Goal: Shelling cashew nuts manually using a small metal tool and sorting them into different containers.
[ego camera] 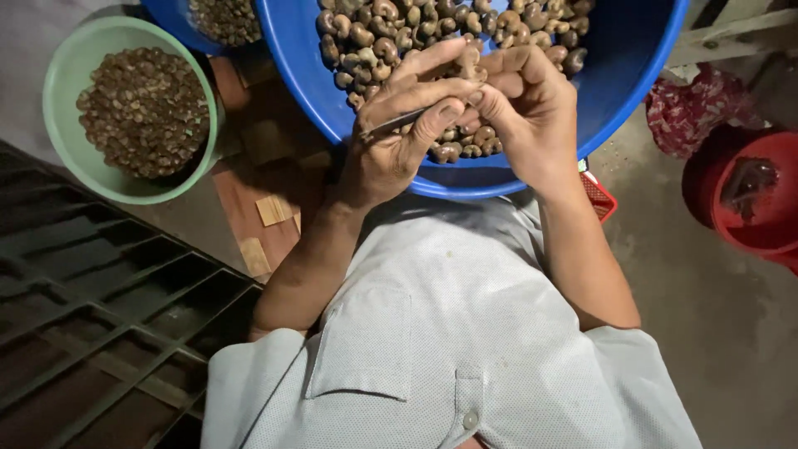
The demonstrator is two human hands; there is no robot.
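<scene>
My left hand [391,145] grips a thin metal blade [397,123] between thumb and fingers. My right hand [528,112] meets it fingertip to fingertip and pinches a brown curved nut [469,60]. Both hands hover over the near side of a large blue basin [619,91], which holds a heap of the same brown curved nuts [391,33]. My forearms reach up from my light grey shirt at the bottom of the view.
A pale green bowl [60,100] of smaller brown nuts [145,108] stands at the left, with another blue bowl [166,18] behind it. Wooden blocks [270,208] lie below the basin. A dark metal grate [100,324] fills the lower left. A red bucket [736,237] and patterned red cloth [690,108] sit at right.
</scene>
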